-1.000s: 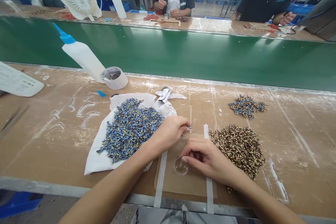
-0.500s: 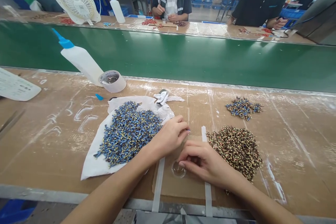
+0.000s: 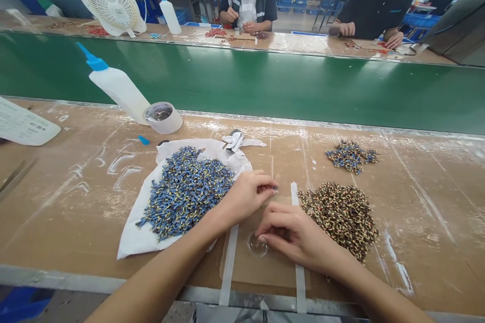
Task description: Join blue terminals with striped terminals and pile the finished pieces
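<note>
My left hand (image 3: 250, 194) is closed in a pinch, with the tip of a small blue piece (image 3: 275, 188) just showing at its fingertips. Close beside it, my right hand (image 3: 290, 229) also pinches, its fingertips over the rim of a small clear round dish (image 3: 257, 251); what it holds is too small to make out. Under my left wrist lies a heap of small blue-and-yellow pieces (image 3: 185, 192) on a white cloth or bag (image 3: 131, 239). Beyond my right hand is a heap of small dark brown and cream curled pieces (image 3: 343, 217).
A small pile of mixed blue and brown pieces (image 3: 350, 155) lies farther back. A white squeeze bottle (image 3: 117, 88) and a tape roll (image 3: 164, 118) stand at the left. A taped cardboard sheet (image 3: 265, 272) lies under my hands. Past the green belt (image 3: 242, 75), people sit working.
My left hand has shifted slightly to the right, and its fingertips have turned a little. My right hand stays almost still over the dish. A co-worker at the far right has lowered their hands.
</note>
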Motion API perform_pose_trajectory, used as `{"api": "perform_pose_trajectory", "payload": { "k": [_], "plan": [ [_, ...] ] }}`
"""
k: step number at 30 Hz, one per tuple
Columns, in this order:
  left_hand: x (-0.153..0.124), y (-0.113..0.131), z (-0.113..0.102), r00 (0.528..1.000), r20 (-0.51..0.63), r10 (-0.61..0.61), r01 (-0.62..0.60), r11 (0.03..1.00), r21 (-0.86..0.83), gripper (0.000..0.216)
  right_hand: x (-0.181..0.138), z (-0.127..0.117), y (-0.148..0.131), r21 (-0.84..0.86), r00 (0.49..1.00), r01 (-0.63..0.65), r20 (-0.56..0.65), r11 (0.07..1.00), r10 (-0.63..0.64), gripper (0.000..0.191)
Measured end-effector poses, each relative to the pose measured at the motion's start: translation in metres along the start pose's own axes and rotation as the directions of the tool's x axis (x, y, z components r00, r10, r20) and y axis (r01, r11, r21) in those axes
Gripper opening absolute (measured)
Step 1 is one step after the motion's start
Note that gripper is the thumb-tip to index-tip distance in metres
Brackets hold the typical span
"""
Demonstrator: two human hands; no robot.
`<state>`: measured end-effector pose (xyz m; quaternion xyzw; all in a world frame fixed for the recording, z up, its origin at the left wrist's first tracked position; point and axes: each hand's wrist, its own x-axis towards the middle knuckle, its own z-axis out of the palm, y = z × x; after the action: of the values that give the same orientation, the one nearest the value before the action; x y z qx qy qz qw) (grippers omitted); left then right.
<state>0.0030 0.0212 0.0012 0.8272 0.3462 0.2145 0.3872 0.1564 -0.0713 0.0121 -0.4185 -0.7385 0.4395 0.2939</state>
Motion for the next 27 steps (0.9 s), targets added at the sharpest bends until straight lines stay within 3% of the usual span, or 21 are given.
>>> {"api": "perform_pose_trajectory", "payload": {
  "k": [6, 17, 20, 22, 27],
  "plan": [
    [0.001, -0.004, 0.006, 0.989, 0.08, -0.126, 0.144, 0.948, -0.283, 0.013, -0.001, -0.004, 0.005, -0.043, 1.0, 0.002, -0.004, 0.999, -0.002, 0.007],
    [-0.001, -0.005, 0.016, 0.983, 0.132, -0.13, 0.174, 0.894, -0.412, 0.014, -0.003, -0.009, -0.001, 0.028, 0.999, -0.039, -0.028, 0.999, 0.04, 0.012],
    [-0.002, -0.001, 0.018, 0.975, 0.177, -0.135, 0.201, 0.872, -0.447, 0.015, -0.008, -0.021, 0.0, 0.064, 0.991, -0.042, -0.122, 0.997, 0.049, 0.009],
    [-0.002, 0.0, 0.019, 0.973, 0.19, -0.131, 0.205, 0.871, -0.446, 0.016, -0.012, -0.03, 0.003, 0.074, 0.967, -0.048, -0.248, 0.996, 0.065, 0.008],
    [-0.002, -0.002, 0.021, 0.973, 0.19, -0.13, 0.198, 0.894, -0.403, 0.015, -0.016, -0.039, 0.015, 0.025, 0.81, -0.087, -0.581, 0.996, 0.086, 0.005]
  ]
}}
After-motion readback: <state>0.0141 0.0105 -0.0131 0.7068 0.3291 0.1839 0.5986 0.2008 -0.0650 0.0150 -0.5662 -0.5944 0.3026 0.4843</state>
